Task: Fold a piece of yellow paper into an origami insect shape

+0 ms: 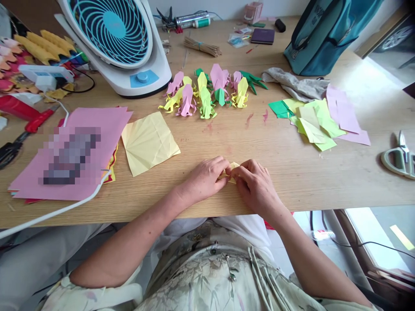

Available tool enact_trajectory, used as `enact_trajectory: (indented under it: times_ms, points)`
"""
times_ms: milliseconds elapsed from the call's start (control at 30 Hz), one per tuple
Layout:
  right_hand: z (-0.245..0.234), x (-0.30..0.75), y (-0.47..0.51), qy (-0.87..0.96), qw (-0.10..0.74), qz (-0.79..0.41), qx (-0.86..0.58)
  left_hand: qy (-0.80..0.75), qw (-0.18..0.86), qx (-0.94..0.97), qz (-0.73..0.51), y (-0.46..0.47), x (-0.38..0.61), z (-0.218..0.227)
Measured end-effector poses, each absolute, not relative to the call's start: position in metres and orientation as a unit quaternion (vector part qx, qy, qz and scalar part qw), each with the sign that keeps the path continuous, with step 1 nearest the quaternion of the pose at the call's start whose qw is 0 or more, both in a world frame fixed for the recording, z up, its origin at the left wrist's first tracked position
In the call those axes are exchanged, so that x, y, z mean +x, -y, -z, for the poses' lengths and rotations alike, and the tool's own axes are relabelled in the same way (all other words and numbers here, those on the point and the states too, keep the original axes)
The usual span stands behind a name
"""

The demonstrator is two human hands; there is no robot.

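Near the front edge of the wooden table, my left hand (209,176) and my right hand (256,183) meet over a small folded piece of pale yellow paper (234,166). Both hands pinch it between thumb and fingers, and most of it is hidden behind them. To the left lies a creased yellow paper sheet (149,144), opened flat. Beyond my hands stands a cluster of folded paper figures (205,97) in pink, yellow and green.
A white fan (142,65) stands at the back left, behind a stack of pink paper (97,116). A white cable (82,201) crosses the left front. At right are loose paper pieces (316,125), a grey cloth (290,83), scissors (402,157) and a teal bag (324,39).
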State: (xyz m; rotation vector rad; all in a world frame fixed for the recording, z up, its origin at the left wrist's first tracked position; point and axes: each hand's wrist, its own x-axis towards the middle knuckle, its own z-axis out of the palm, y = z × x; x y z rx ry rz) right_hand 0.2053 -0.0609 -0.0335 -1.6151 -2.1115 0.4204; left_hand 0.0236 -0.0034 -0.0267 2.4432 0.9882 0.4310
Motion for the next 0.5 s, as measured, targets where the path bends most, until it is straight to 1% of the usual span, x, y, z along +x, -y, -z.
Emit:
enact_trajectory:
  times_ms: [167, 267, 333, 500]
  points:
    - [0.032, 0.219, 0.074, 0.748, 0.300, -0.216, -0.551, -0.370, 0.214, 0.891, -0.151, 0.004, 0.027, 0.027]
    - [0.035, 0.227, 0.085, 0.749, 0.346, -0.188, -0.534, -0.366, 0.211, 0.894, -0.150, 0.004, 0.026, 0.028]
    - [0.038, 0.229, 0.091, 0.774, 0.335, -0.147, -0.517, -0.367, 0.212, 0.893, -0.151, 0.004, 0.026, 0.028]
    - [0.039, 0.226, 0.097, 0.839, 0.235, -0.076, -0.484, -0.366, 0.216, 0.893, -0.150, 0.005, 0.025, 0.029]
